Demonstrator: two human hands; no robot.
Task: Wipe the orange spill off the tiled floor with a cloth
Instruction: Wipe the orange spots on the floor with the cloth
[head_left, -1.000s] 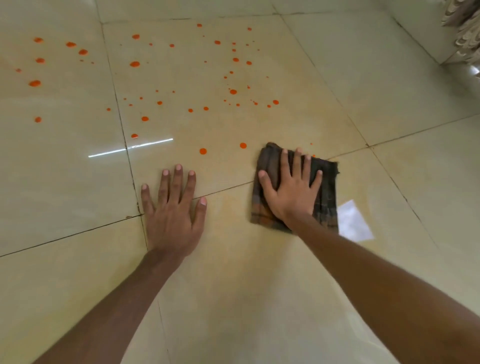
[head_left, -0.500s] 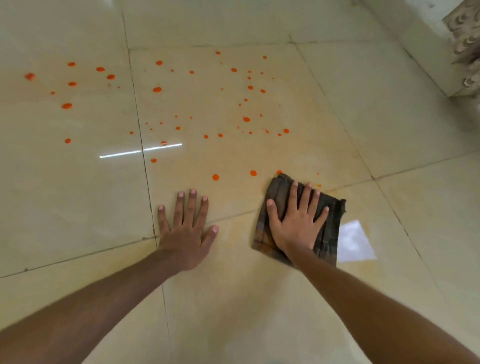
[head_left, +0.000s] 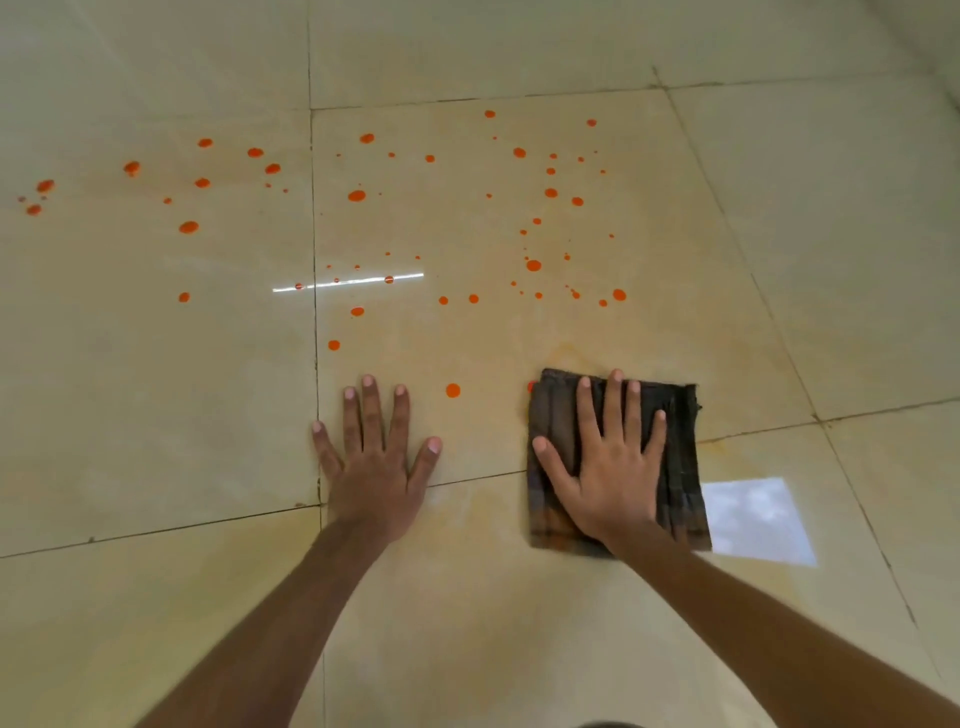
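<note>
Our left grip (head_left: 374, 467) lies flat and empty on the tiled floor (head_left: 156, 415); our right grip (head_left: 608, 478) presses straight fingers onto the cloth (head_left: 678, 467), which we have slid forward over one drop. Most of the orange spill (head_left: 533, 265) remains ahead, we judge.

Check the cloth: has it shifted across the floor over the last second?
Yes. The cloth slid left and slightly forward. The orange drop that lay clear of its left edge a second ago now touches that edge.
</note>
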